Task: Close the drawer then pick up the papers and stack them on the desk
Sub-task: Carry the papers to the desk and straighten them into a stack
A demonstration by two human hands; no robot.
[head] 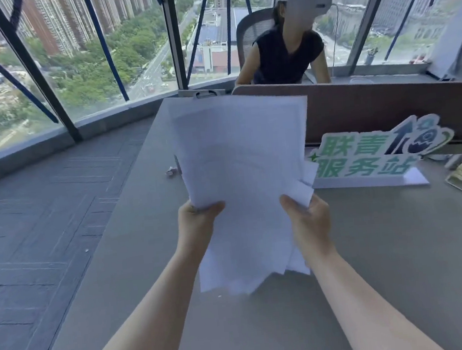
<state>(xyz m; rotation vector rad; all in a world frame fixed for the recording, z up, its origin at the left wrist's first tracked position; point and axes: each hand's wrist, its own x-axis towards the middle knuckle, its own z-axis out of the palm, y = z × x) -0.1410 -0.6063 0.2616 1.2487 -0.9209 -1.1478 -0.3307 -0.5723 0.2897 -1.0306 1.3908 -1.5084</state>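
1. Papers (239, 157) sit in both my hands, held up above the table (372, 246) and tilted away from me, with no edge that I can see touching the surface.
2. Grip state: my left hand (197, 223) is closed on the lower left edge of the sheaf, thumb on top; my right hand (309, 221) is closed on the lower right edge in the same way.
3. Risk, as I judge it: the sheets are not squared. Several corners fan out at the bottom and on the right side, so a loose sheet could slide free if I tip the bundle further or slacken either hand.
4. Another risk: the upper half stands unsupported and bows a little, so setting it down fast could fold or scatter it.
5. Look of the sheaf: plain white, thin, many sheets, faintly see-through at the top, with ragged, uneven edges.
6. I cannot see the drawer from here, so I cannot confirm it is shut.
7. Just right of the papers stands a green and white sign (375, 158); swinging the bundle that way could knock it.
8. A small crumpled scrap (171, 171) lies on the table to the left, close to the paper's edge.
9. Beyond a brown partition (387, 106) another person (286, 54) sits in a chair by the windows.
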